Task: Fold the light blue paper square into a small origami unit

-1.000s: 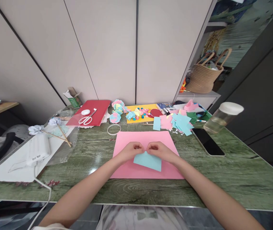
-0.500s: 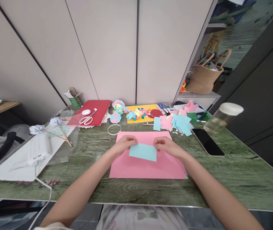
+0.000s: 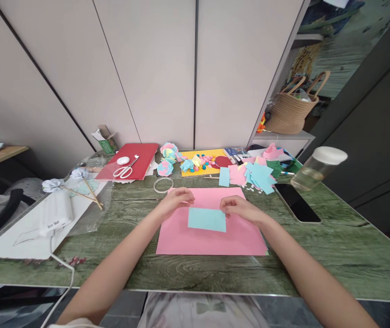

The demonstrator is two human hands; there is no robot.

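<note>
A light-blue rectangle of paper (image 3: pixel 207 220) is over a large pink sheet (image 3: pixel 188 243) in front of me. My right hand (image 3: pixel 239 208) pinches its upper right corner between thumb and fingers. Just off the paper's upper left corner is my left hand (image 3: pixel 177 201), its fingers loosely bent, the thumb partly hidden, and no paper in them. Whether the blue piece rests fully on the pink sheet or is slightly raised, I cannot tell.
Behind the sheet lie a roll of clear tape (image 3: pixel 163 185), paper flowers (image 3: pixel 165 167), a yellow sheet (image 3: pixel 186 172) with small pompoms, and blue paper pieces (image 3: pixel 259 175). A phone (image 3: pixel 297 202) and bottle (image 3: pixel 318 168) stand right; scissors (image 3: pixel 125 168) and a power bank (image 3: pixel 56 212) lie left.
My left hand has let go of the blue paper and moved slightly up and away. The paper has shifted a little right and lies straighter, still in my right hand.
</note>
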